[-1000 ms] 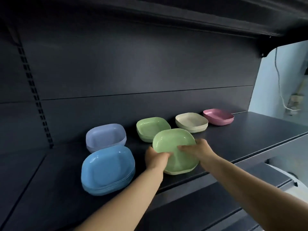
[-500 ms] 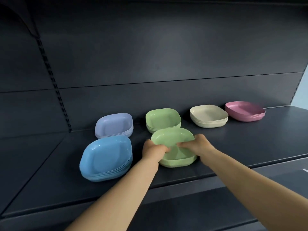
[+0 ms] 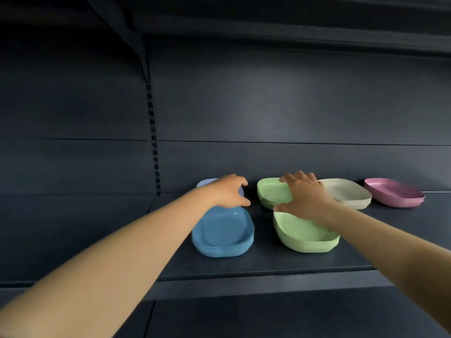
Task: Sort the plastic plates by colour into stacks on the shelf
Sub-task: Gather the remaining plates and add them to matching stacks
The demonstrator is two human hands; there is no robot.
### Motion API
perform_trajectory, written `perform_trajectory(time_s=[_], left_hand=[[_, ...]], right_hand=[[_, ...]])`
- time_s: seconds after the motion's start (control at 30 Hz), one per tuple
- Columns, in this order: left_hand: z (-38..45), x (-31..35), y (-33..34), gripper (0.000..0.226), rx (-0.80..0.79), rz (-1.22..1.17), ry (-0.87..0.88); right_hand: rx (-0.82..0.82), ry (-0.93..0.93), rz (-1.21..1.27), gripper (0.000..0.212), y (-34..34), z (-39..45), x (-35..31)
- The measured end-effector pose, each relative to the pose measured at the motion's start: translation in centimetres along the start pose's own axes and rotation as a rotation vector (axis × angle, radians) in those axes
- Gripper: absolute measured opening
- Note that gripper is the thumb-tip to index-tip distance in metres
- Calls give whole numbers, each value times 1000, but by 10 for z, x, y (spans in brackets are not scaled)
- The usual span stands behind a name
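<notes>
Dark shelf [image 3: 268, 264], six lots of plastic plates on it

Back row along the rear edge, left to right: lavender stack [image 3: 205, 183], mostly hidden behind the left hand; green stack [image 3: 271, 193]; cream stack [image 3: 349, 195]; pink stack [image 3: 395, 195], nearest the shelf's right end

Front row, nearer the front edge: blue stack [image 3: 223, 236] just in front of the lavender one; front green plates [image 3: 305, 236] just in front of the green stack, apart from the blue stack

Left hand [image 3: 229, 191] over the gap between lavender and blue stacks, fingers curled and slightly apart, thumb below, gripping nothing visible; contact with either stack impossible to tell

Right hand [image 3: 305, 196] spread across both green lots, fingers [image 3: 288, 179] splayed over the right rim of the back green stack, thumb reaching down to the rear rim of the front green plates; whether pressing or merely resting, cannot tell; not clamped on either

Both bare forearms stretched in from the lower corners over the front edge

Slotted upright [image 3: 153, 137] on the dark back panel, left of the stacks; bracket above it under an upper shelf

Lower shelf level dimly visible beneath
</notes>
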State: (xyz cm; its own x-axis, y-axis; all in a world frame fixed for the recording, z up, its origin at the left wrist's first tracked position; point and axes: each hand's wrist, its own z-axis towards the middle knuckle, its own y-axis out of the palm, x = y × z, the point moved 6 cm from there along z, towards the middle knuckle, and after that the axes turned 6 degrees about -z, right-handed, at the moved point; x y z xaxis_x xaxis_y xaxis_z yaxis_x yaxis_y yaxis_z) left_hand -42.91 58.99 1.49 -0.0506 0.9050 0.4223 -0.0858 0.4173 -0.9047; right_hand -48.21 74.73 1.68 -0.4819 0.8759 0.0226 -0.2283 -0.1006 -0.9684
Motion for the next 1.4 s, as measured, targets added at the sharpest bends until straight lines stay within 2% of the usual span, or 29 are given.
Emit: perform_trajectory(time_s=[0.17, 0.33, 0.67, 0.9, 1.17, 1.4], left_hand=[[-70, -89, -61, 59, 30, 226, -7], [-167, -201, -119, 64, 87, 283, -63], [-338, -423, -225, 66, 128, 362, -274], [-400, -563, -283, 66, 160, 336, -388], [-445, -745, -373, 68, 178, 374, -534], [-476, -891, -430, 68, 206, 291, -613]], right_hand=[[19, -128, -69, 78, -20, -15, -121], [47, -274, -135, 80, -29, -36, -277], [52, -488, -70, 79, -34, -61, -562], [86, -649, -21, 81, -25, -39, -741], [45, -770, 92, 81, -8, 21, -943], [-28, -782, 104, 81, 4, 68, -1070]])
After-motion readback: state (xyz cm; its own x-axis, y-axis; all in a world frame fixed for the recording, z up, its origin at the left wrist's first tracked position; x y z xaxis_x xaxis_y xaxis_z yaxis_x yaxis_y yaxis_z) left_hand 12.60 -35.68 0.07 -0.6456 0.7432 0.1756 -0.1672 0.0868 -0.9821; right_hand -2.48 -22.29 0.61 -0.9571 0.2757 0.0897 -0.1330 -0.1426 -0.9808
